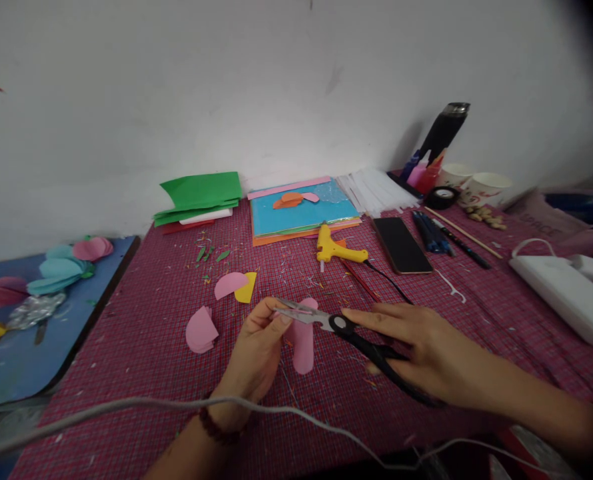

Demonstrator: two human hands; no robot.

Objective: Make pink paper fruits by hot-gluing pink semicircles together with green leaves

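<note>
Scissors (340, 325): right hand (419, 343), grip wrapping the handles; left hand (259, 341), grip nearly pinching at the tips, hold unclear. Pink paper (304, 353): showing beneath the scissors. Seemingly trimming; next calling for steadiness.

A blue board (71, 327) beyond the left edge of the table (146, 360) runs out of view. The right hand (421, 340) partly hides the scissors (369, 350); mid-table scraps (314, 284) are too tiny to identify.

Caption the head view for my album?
Right hand holding black-handled scissors, their tips at the left hand, over checked cloth.
</note>
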